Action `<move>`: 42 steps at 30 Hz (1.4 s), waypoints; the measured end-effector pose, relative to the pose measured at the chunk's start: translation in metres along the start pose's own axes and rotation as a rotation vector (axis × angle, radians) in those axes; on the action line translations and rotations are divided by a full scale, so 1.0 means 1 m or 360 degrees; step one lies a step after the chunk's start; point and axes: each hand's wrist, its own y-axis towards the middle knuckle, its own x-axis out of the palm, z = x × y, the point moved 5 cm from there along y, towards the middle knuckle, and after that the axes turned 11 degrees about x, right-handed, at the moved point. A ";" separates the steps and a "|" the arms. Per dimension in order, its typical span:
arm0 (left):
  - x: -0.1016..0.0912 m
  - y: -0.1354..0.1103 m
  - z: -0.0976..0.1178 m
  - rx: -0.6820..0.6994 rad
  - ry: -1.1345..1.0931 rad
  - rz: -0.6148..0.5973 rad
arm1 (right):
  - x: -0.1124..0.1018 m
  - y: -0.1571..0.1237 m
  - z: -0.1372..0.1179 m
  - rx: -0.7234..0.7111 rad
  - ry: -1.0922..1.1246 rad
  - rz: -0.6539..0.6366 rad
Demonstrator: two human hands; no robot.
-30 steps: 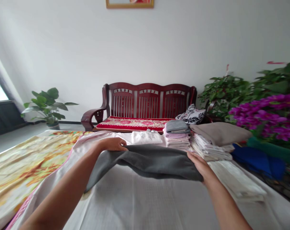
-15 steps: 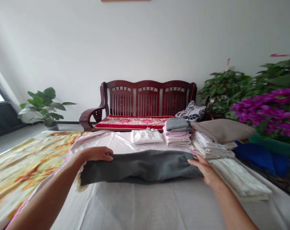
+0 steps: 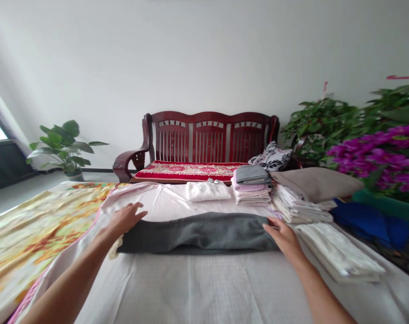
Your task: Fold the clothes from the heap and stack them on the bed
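A dark grey garment (image 3: 197, 233), folded into a long strip, lies across the light cloth in front of me. Cream fluffy edging shows at its left end. My left hand (image 3: 128, 218) is over that end, fingers spread and apart, not gripping the fabric. At the opposite end, my right hand (image 3: 281, 236) pinches the garment's upper corner between thumb and fingers. Just behind the strip sits a folded white cloth (image 3: 207, 191) with grey embroidery. A stack of folded fabrics (image 3: 251, 186), grey on top and lilac and white below, stands right of it.
A light sheet (image 3: 191, 288) covers the surface; a yellow floral cloth (image 3: 56, 225) spreads at left. On the right are white folded cloths (image 3: 339, 252), a taupe folded fabric (image 3: 319, 182) and purple flowers (image 3: 379, 153). Behind stands a dark red wooden bench (image 3: 207, 139).
My left hand has let go of the garment's upper edge, moved left and spread its fingers. My right hand keeps its hold at the right end. The garment has barely moved.
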 end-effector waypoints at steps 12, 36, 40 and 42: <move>0.029 -0.058 -0.002 -0.0146 -0.0060 0.0045 | -0.002 -0.007 -0.004 -0.0002 -0.0060 0.0008; -0.010 -0.086 0.004 -0.0360 -0.0002 0.0605 | -0.007 -0.045 -0.059 -0.0713 -0.0675 0.0452; -0.002 -0.082 -0.005 -0.0395 -0.0148 0.0541 | 0.008 -0.074 -0.093 -0.1028 -0.0654 0.0148; 0.004 -0.080 -0.010 -0.0408 -0.0185 0.0480 | 0.022 -0.090 -0.106 -0.1112 -0.0639 -0.0116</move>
